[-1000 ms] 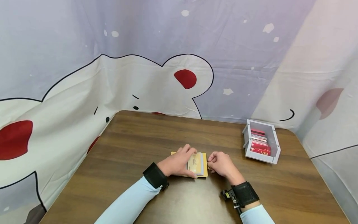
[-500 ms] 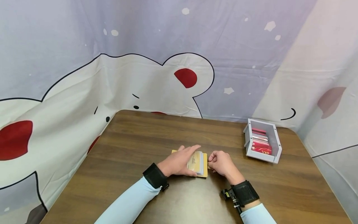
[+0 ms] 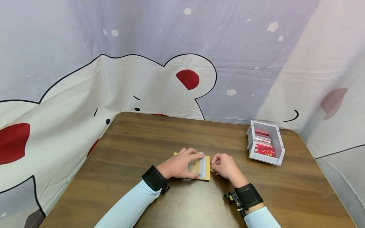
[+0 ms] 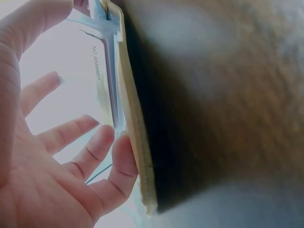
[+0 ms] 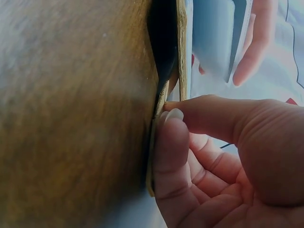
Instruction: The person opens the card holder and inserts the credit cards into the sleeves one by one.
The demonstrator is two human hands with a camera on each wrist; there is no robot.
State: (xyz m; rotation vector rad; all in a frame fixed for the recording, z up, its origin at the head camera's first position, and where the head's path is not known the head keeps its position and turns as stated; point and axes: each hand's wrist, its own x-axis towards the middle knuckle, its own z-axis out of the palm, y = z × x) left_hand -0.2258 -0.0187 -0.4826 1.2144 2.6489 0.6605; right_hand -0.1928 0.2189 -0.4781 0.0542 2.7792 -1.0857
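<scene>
A yellow card holder point(image 3: 208, 172) lies open on the table, with a stack of clear plastic sleeves point(image 3: 203, 167) on its cover. My left hand point(image 3: 178, 165) spans the sleeves, thumb at their near edge and index finger at their far edge, and holds them tilted. In the left wrist view a pale card point(image 4: 100, 80) with a printed number shows in a sleeve, beside the cover's edge point(image 4: 135, 114). At the holder's right edge, my right hand point(image 3: 225, 166) pinches its small yellow strap point(image 5: 163, 97) between thumb and index finger.
A grey open box point(image 3: 280, 142) stands at the table's back right, holding a row of red and white cards point(image 3: 264, 149). Behind the wooden table point(image 3: 148, 136) hangs a printed cloth point(image 3: 159, 85). Black bands with cameras circle both wrists.
The left index finger lifted away from the sleeves, then came back to their far edge. The sleeves now tilt up more and fan apart slightly. My right hand stays at the strap.
</scene>
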